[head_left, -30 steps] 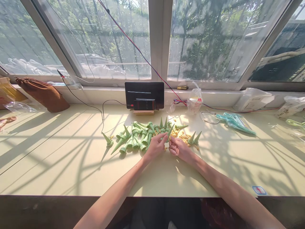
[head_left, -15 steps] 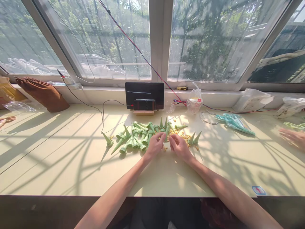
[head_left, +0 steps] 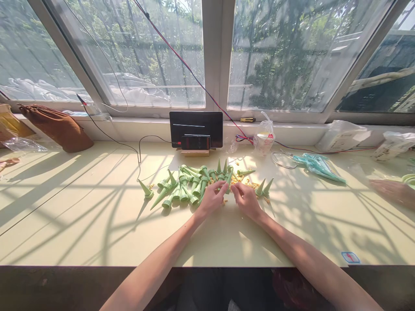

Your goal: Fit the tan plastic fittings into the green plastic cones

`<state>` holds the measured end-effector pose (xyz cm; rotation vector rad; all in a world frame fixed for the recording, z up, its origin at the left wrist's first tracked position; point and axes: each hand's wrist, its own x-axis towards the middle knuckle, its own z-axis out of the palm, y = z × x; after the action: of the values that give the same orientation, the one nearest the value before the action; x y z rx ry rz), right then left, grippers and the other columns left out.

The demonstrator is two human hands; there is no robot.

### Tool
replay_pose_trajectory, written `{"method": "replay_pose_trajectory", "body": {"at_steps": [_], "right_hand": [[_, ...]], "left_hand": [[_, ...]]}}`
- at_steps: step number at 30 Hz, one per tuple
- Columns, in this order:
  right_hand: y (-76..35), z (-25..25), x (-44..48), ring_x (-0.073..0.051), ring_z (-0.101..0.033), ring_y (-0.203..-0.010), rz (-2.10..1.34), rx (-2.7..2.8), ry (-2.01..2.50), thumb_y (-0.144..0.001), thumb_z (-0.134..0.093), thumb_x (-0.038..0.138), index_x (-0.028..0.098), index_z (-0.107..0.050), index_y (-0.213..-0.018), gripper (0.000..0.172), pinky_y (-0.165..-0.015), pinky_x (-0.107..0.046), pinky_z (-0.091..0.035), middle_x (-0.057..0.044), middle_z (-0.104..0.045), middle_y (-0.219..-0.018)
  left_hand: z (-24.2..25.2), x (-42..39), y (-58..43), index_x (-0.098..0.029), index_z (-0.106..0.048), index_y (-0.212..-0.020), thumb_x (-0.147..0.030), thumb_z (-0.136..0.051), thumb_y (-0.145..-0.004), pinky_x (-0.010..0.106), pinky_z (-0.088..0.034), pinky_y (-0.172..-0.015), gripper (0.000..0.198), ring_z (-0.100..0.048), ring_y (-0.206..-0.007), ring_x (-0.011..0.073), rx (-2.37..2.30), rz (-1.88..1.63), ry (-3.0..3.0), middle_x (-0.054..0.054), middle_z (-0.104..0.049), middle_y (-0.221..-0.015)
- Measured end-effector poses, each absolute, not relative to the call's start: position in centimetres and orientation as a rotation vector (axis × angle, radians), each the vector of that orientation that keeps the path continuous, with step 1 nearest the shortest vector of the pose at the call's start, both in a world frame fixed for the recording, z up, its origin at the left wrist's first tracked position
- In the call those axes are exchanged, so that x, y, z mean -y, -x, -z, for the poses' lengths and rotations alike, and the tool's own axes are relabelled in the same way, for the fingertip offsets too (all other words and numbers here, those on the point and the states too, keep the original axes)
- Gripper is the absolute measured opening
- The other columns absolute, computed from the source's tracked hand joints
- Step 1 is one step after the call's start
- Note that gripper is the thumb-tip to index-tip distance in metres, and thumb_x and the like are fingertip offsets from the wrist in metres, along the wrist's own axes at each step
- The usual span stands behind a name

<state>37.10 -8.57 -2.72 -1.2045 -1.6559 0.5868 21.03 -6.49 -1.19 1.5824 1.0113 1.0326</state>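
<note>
My left hand [head_left: 214,198] is closed on a green plastic spike [head_left: 229,178], its tip pointing up and its wide end by the fingertips. Just to the right, my right hand [head_left: 245,197] has its fingers pinched together close to the spike's wide end; whatever is between them is too small to make out. Left of my hands lies a pile of green spikes [head_left: 183,193], most on their sides. Small yellow pieces [head_left: 251,185] are scattered behind my right hand. Two more spikes [head_left: 263,189] stand point up to its right, and one spike [head_left: 145,190] leans at the far left.
Behind the pile, a phone [head_left: 195,142] leans against a black tablet [head_left: 196,121]. A plastic-wrapped cup [head_left: 263,137], a teal bag [head_left: 319,167] and a brown pouch [head_left: 57,127] sit along the window side. At the right edge another person's hand [head_left: 392,193] appears, blurred.
The spike in my left hand has shifted slightly right and tilted, and my fingertips have moved a little. The other person's hand at the right edge has moved left.
</note>
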Motion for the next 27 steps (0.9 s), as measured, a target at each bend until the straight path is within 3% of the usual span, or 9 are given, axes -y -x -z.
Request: {"method": "replay_pose_trajectory", "body": {"at_steps": [7,11,14,23,27], "right_hand": [[-37.2,3.0,8.4,-0.015,-0.040,-0.052,-0.583,1.602,1.192,-0.098,-0.046,0.049,0.022,-0.052,-0.073,0.037,-0.054,-0.028,-0.030,0.002,-0.045,-0.056],[-37.4,3.1,8.4,-0.014,-0.041,-0.053,-0.549,1.623,1.181,-0.098,-0.048,0.045,0.022,-0.053,-0.074,0.034,-0.055,-0.028,-0.030,0.001,-0.050,-0.060],[-37.5,3.0,8.4,-0.015,-0.042,-0.054,-0.535,1.641,1.186,-0.098,-0.048,0.042,0.022,-0.054,-0.075,0.031,-0.055,-0.028,-0.030,0.001,-0.052,-0.062],[-37.5,3.1,8.4,-0.014,-0.041,-0.052,-0.533,1.639,1.212,-0.098,-0.048,0.040,0.022,-0.052,-0.072,0.032,-0.054,-0.028,-0.029,0.002,-0.047,-0.058],[-37.4,2.8,8.5,-0.013,-0.037,-0.050,-0.558,1.619,1.211,-0.097,-0.048,0.041,0.021,-0.049,-0.069,0.035,-0.052,-0.028,-0.028,0.004,-0.041,-0.055]], "left_hand": [[1.4,6.5,-20.8,-0.013,-0.066,-0.118,-0.054,-0.057,-0.090,0.022,-0.040,-0.043,0.051,-0.044,-0.037,0.0089,-0.961,-0.959,-1.527,-0.006,-0.049,-0.047],[1.7,6.3,-20.7,-0.014,-0.062,-0.125,-0.054,-0.063,-0.086,0.023,-0.042,-0.041,0.055,-0.051,-0.041,0.0071,-0.971,-0.964,-1.521,0.004,-0.067,-0.080],[2.1,6.2,-20.6,-0.016,-0.061,-0.128,-0.053,-0.063,-0.086,0.022,-0.043,-0.039,0.056,-0.056,-0.045,0.0075,-0.949,-0.958,-1.531,0.007,-0.068,-0.096],[2.3,6.1,-20.5,-0.015,-0.062,-0.128,-0.051,-0.067,-0.084,0.022,-0.045,-0.039,0.057,-0.059,-0.047,0.0079,-0.949,-0.959,-1.517,0.011,-0.066,-0.106],[2.3,6.0,-20.5,-0.015,-0.064,-0.127,-0.049,-0.068,-0.083,0.021,-0.045,-0.042,0.056,-0.057,-0.045,0.0070,-0.970,-0.957,-1.519,0.010,-0.069,-0.097]]}}
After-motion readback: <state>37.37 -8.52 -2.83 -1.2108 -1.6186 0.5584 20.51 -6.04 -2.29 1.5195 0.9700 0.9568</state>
